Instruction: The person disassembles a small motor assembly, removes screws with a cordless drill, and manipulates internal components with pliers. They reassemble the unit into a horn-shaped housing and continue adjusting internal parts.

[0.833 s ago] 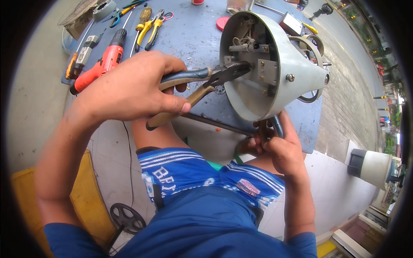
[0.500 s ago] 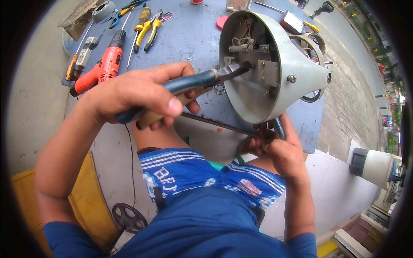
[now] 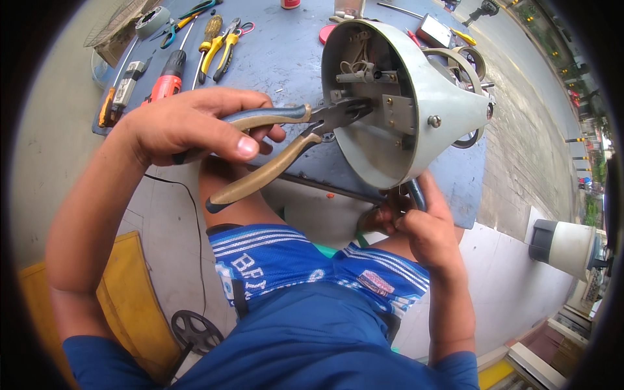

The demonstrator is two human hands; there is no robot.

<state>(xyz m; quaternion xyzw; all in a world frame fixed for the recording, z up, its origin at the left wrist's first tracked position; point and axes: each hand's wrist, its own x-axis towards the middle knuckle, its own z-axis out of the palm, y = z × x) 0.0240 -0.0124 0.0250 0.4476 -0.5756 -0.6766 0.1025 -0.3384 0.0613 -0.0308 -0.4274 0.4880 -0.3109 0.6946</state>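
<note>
My left hand (image 3: pixel 201 123) grips a pair of combination pliers (image 3: pixel 335 117) with blue and tan handles. Its upper handle lies in my fingers, while the lower handle swings away toward my thigh. The jaws reach into the mouth of a grey bell-shaped metal housing (image 3: pixel 445 91), near a small bracket plate (image 3: pixel 398 115). Wires (image 3: pixel 364 64) and other fittings show inside. Below the housing's lower rim, my right hand (image 3: pixel 429 224) is closed around a tool with a dark blue handle (image 3: pixel 416 195); the rest of that tool is hidden.
A worn blue table (image 3: pixel 286 52) carries a red drill (image 3: pixel 166 84), yellow-handled pliers (image 3: pixel 224 55), a screwdriver (image 3: pixel 212 32) and a red lid (image 3: pixel 326 34). Ring-shaped metal parts (image 3: pixel 478 62) lie beyond the housing. A black cord (image 3: pixel 195 214) hangs at the left.
The pliers' handles have spread apart, the lower one dropping out of my left fingers. The housing has shifted slightly left. My right hand has barely moved.
</note>
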